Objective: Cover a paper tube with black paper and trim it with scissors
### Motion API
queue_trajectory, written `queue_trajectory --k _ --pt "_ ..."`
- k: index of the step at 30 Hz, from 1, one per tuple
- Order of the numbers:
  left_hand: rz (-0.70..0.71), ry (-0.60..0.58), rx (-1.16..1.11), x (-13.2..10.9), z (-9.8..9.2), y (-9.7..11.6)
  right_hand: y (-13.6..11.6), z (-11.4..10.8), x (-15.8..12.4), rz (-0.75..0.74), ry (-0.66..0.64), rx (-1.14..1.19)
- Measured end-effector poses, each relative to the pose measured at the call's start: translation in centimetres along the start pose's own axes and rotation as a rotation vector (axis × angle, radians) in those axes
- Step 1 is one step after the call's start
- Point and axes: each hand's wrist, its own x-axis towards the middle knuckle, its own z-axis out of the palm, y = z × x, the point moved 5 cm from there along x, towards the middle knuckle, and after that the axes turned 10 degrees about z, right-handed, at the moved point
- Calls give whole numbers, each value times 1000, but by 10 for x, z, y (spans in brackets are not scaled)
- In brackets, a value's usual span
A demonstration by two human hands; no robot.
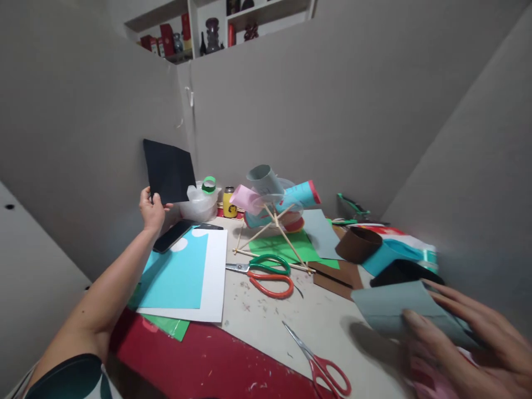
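Note:
My left hand [152, 210] pinches the lower edge of a black sheet of paper [169, 170], holding it upright against the grey wall at the left. At the lower right, my right hand [469, 338] is closed round a grey-blue paper tube [394, 305], thumb on the near side. Between the hands stands a wheel-like model on a frame of thin wooden sticks [275, 219]. Paper tubes ring it: a grey tube [266, 180], a pink tube [246, 198] and a blue tube [301, 194] with a red end among them.
Green-and-orange scissors [270, 275] and red-handled scissors [324, 368] lie on the table. Blue paper [178, 277] covers a white sheet at left, near a dark phone [172, 235]. Behind are a plastic bag [199, 204] and yellow jar [229, 202]. A brown paper roll [358, 244] sits right.

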Motion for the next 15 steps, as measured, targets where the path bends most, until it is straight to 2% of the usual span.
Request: queue_trajectory --k 4,8,11,15 --pt "-58 -15 0 13 28 -23 -2 3 0 18 -47 2" --pt "-96 -43 25 19 48 -40 4 2 -2 -8 -56 -1" --pt "-111 -52 45 21 54 -46 13 2 -4 -19 -74 -6" --pt "-125 -44 62 23 52 -50 20 6 -5 51 -122 -49"
